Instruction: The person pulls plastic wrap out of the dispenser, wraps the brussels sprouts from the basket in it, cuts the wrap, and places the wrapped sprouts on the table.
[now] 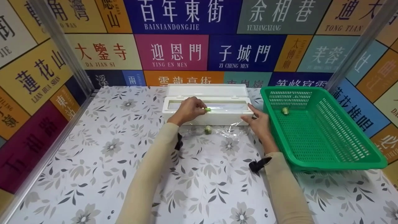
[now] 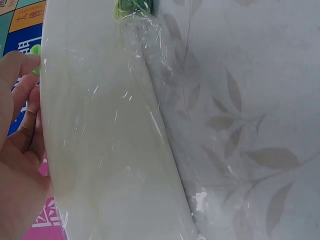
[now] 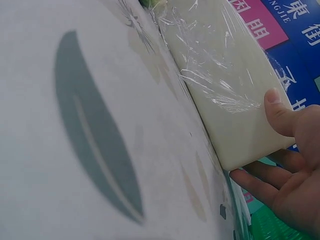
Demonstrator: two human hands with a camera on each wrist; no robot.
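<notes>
cloth [image 1: 108, 177]: white, grey flowers and leaves
wall [image 1: 171, 51]: coloured panels with lettering
posts [image 1: 63, 43]: one left, one right
basket [image 1: 335, 165]: green, perforated, at right

white box [image 1: 222, 118], green basket [image 1: 335, 165] on table [image 1: 99, 180]

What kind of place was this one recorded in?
Possibly a small booth set up for filming, though I can't be sure: colourful panels printed with place names enclose a table with a floral cover, and posts stand at its far corners.
</notes>
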